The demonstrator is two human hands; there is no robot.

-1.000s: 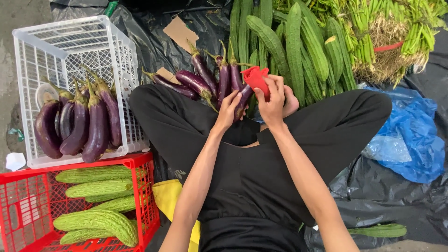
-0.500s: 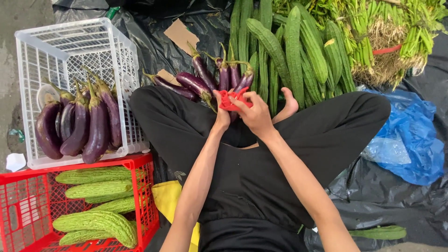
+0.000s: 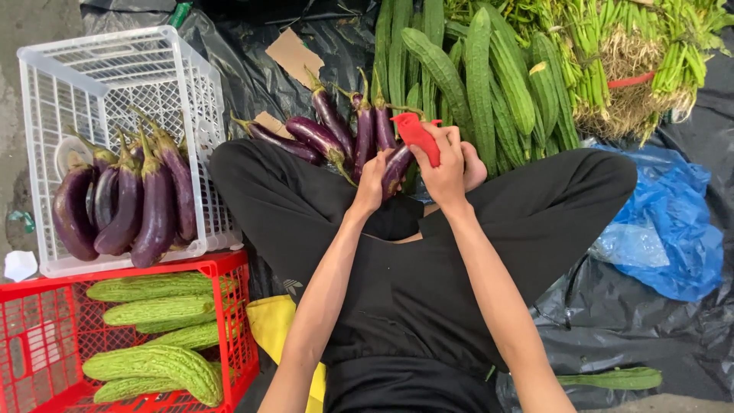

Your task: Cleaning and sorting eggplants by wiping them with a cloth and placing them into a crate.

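I sit cross-legged in black trousers on a dark tarp. My left hand point(image 3: 373, 182) grips a purple eggplant point(image 3: 397, 170) in front of my knees. My right hand point(image 3: 447, 164) is closed on a small red tool point(image 3: 417, 135), which rests against the top of that eggplant. Several more purple eggplants point(image 3: 325, 138) lie in a fan on the tarp just beyond my hands.
A white plastic crate point(image 3: 115, 84) at the left holds several eggplants. Below it a red crate point(image 3: 46, 336) holds green bitter gourds. Long green ridged gourds point(image 3: 489, 69) and bundled greens point(image 3: 634, 69) lie ahead. A blue plastic bag point(image 3: 665, 229) sits at the right.
Both hands dipped toward my lap with the red tool, then came back up. The red tool now sits higher, against the held eggplant's upper end.
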